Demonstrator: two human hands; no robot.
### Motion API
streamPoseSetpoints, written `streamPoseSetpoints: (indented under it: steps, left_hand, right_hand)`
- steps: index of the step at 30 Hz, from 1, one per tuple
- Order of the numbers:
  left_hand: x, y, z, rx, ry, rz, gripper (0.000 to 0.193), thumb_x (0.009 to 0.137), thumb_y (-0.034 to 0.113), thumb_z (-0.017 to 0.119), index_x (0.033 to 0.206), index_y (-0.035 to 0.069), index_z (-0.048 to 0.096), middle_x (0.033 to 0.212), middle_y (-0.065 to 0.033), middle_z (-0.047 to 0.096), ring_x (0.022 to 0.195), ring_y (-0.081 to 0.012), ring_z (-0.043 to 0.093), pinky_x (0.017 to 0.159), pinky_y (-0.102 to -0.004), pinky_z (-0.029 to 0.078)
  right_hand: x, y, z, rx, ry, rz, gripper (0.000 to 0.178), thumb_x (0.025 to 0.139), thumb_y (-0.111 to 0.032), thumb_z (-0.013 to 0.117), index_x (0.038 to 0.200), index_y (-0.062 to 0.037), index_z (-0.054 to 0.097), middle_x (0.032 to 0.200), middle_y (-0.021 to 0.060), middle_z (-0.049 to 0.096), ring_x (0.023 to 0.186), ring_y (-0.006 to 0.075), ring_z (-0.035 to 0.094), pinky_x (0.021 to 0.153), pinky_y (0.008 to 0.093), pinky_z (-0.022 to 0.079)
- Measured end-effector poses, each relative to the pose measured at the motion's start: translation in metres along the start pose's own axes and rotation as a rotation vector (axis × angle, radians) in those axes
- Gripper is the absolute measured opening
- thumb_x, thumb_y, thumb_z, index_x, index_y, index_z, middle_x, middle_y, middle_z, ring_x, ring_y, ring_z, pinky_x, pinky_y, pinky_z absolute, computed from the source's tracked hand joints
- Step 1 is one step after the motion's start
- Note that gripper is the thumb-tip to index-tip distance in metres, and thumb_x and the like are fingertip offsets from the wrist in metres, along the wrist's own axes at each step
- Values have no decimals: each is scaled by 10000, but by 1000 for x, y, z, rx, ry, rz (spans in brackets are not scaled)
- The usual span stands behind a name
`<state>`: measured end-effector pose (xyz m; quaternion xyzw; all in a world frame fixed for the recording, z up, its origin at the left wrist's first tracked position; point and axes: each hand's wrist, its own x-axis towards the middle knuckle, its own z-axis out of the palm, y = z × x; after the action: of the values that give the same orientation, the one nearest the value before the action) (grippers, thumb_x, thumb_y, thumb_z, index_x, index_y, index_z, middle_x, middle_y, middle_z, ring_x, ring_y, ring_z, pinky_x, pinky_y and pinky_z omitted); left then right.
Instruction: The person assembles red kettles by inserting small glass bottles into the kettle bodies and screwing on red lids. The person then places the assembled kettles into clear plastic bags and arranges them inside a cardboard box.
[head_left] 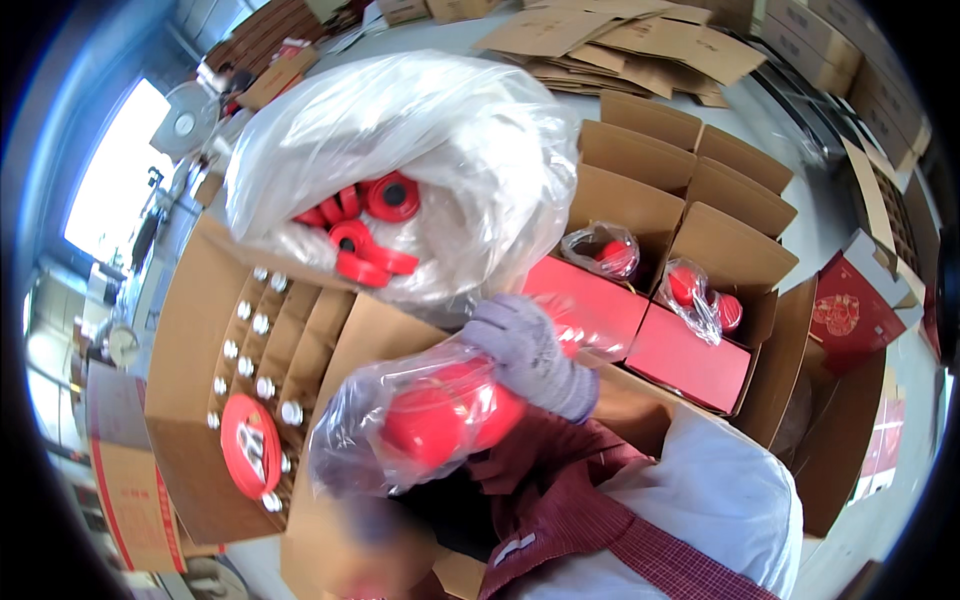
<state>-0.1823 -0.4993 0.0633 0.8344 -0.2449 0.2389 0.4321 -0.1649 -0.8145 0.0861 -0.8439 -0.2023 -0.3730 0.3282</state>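
Observation:
A glossy red, rounded, bottle-like object [440, 412] in a clear plastic bag lies tilted in front of my body. My right hand [530, 350], in a grey-lilac knitted glove, is closed round its upper part, and the fingers hide some of it. My left hand [372, 520] is low at the left, near the bag's lower end. Motion smears it, so its fingers cannot be made out. Beyond the right hand stands an open carton [635, 205] with pink-red boxes [690, 358], on which bagged red objects [615, 255] lie.
A large translucent plastic bag [480, 130] holds red ring-shaped pieces [390, 197]. To the left, a divided carton [185, 400] contains several white-capped bottles [265, 387] and a red oval piece [250, 445]. Flattened cardboard [620, 40] is stacked behind; a red printed box [850, 305] stands right.

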Motion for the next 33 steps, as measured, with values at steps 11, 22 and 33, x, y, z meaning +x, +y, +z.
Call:
streamPoseSetpoints:
  steps: [11,22,33]
  left_hand:
    - [149,109,279,211,-461,453,655,734,315,755,1321,143,520,1335,-167,435,1137,-380,488,905,-486,450]
    - [222,127,399,172,-591,866,668,777,456,680,1346,172,476,1180,-154,484,1022,-337,529,839,-465,498]
    - [221,51,399,24,-783,546,679,800,315,667,1414,182,409,1348,-162,397,1127,-413,483,925,-486,476]
  right_hand:
    - [-51,249,-29,160,254,394,247,760,-190,677,985,-88,681,859,86,588,891,310,594,762,410,489]
    - [-98,297,-61,79,135,575,421,779,-213,667,1169,-97,557,995,132,576,944,342,597,801,430,495]
    - [-113,350,-47,-257,-187,493,612,798,-237,657,1353,-107,433,1132,178,564,997,373,601,839,450,502]
